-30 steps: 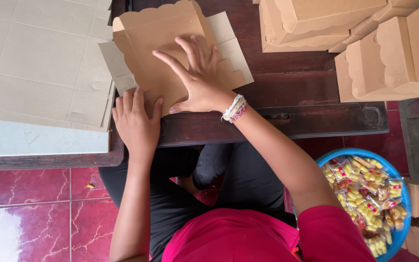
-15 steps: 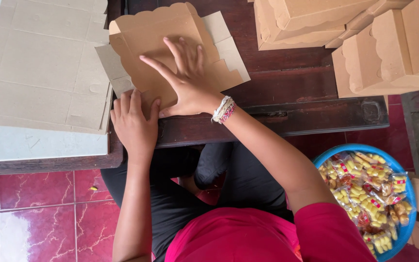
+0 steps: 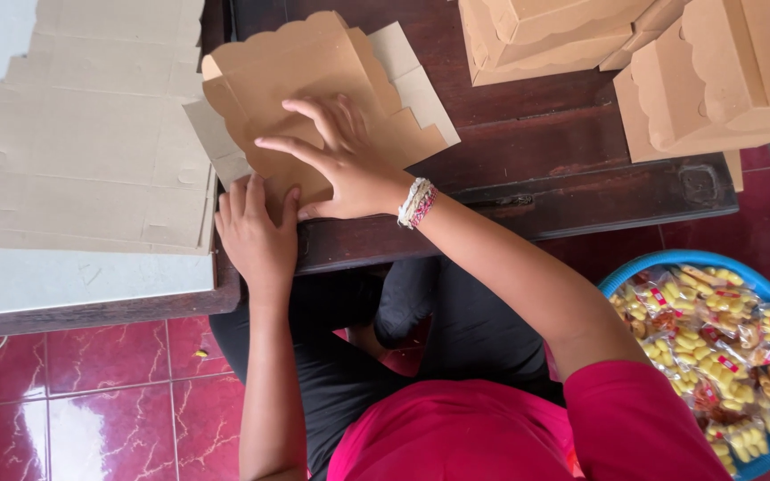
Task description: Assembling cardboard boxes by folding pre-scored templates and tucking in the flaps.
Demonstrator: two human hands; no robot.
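Observation:
A flat brown cardboard box blank [image 3: 314, 80] with a scalloped edge lies on the dark wooden table [image 3: 528, 169]. My right hand [image 3: 340, 165] presses down on it with fingers spread, a beaded bracelet on the wrist. My left hand [image 3: 256, 232] rests flat at the blank's near left corner, at the table's front edge, fingers together and pointing away from me. Neither hand grips anything.
A stack of flat cardboard blanks [image 3: 91, 142] lies on a pale surface at left. Folded brown boxes [image 3: 715, 71] are piled at the back right. A blue basin [image 3: 617, 281] of wrapped yellow snacks sits on the red tiled floor [image 3: 91, 401] at right.
My right hand has slid leftward and nearer across the blank, pressing it flat. The left hand has stayed at the corner.

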